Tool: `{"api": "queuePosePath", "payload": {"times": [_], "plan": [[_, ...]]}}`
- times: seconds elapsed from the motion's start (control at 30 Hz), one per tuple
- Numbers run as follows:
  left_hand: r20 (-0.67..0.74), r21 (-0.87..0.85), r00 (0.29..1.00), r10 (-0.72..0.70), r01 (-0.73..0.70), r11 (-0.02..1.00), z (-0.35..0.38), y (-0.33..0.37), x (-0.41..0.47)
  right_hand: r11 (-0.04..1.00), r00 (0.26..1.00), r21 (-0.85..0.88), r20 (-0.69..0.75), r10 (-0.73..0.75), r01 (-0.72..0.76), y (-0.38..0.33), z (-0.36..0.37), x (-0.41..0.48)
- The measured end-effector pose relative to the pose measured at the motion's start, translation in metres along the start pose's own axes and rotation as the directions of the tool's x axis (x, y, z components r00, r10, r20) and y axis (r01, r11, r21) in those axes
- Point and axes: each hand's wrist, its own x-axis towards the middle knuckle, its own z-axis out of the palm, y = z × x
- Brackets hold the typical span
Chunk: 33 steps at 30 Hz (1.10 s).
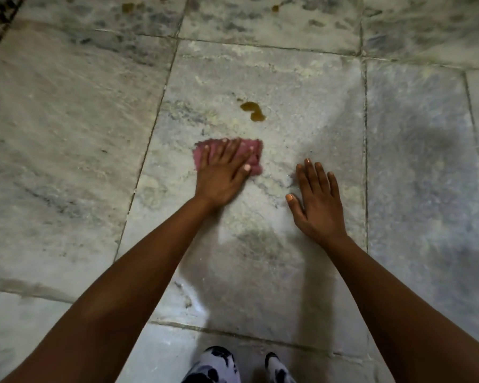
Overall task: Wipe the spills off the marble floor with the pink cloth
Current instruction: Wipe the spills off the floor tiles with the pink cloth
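Fingers (227, 152) of the left hand (219, 181) lay straight & spread on the pink cloth (256, 157), mid-frame, pressing it flat to the marble floor (67, 134) w/o gripping, prob. so the whole pad would slide w/ the palm; cloth edges showed left & right of them. Right hand (320, 201) rested flat, holding nothing, lower right of it, likely a brace. Brown spill (253, 110) sat just above the cloth, not touching.

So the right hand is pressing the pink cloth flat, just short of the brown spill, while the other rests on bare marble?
Not quite. The head view shows the left hand pressing the pink cloth, just short of the brown spill; the right hand rests on the bare marble floor.
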Motion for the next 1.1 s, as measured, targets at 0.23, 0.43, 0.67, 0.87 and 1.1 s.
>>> {"api": "queuePosePath", "payload": {"times": [0.23,0.43,0.67,0.87,1.1], "plan": [[-0.066,0.028,0.993,-0.099,0.101,0.995,-0.015,-0.075,-0.01,0.998,0.998,0.016,-0.003,0.067,-0.067,0.005,0.005,0.01],[-0.024,-0.066,0.959,-0.282,0.28,0.958,-0.021,-0.021,0.059,0.997,0.997,0.001,-0.007,0.071,-0.071,0.005,0.007,0.01],[-0.026,0.033,0.999,0.036,-0.035,0.999,-0.008,-0.047,-0.005,1.0,1.0,0.01,-0.015,0.022,-0.021,0.01,0.0,0.016],[-0.121,-0.079,0.919,-0.376,0.369,0.926,-0.026,-0.091,0.069,0.995,0.996,0.038,-0.011,0.089,-0.088,0.019,-0.002,0.052],[0.018,-0.506,0.89,-0.455,0.4,0.764,-0.05,-0.03,0.19,0.991,0.99,0.059,-0.069,0.123,-0.119,0.019,0.003,0.053]]}}
